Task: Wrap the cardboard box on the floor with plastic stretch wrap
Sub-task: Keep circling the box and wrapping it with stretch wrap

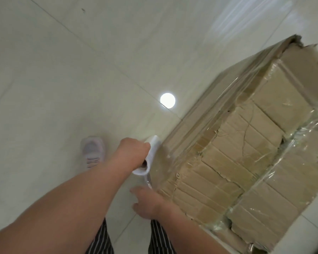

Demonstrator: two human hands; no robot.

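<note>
A large cardboard box (246, 143) with a torn, cracked top stands on the floor at the right. Clear stretch wrap (301, 129) lies in bands over its top and down its left side. My left hand (132, 153) grips a white roll of stretch wrap (152, 149) held close to the box's near-left corner. A thin twisted strand of film (148, 180) runs from the roll's lower end down to my right hand (147, 202). That hand is against the box's near corner, and its fingers are hidden.
Pale glossy floor tiles (62, 79) stretch away to the left and back, with a bright lamp reflection (167, 100). My white shoe (93, 151) stands left of the roll. Striped trouser legs (99, 241) show at the bottom edge.
</note>
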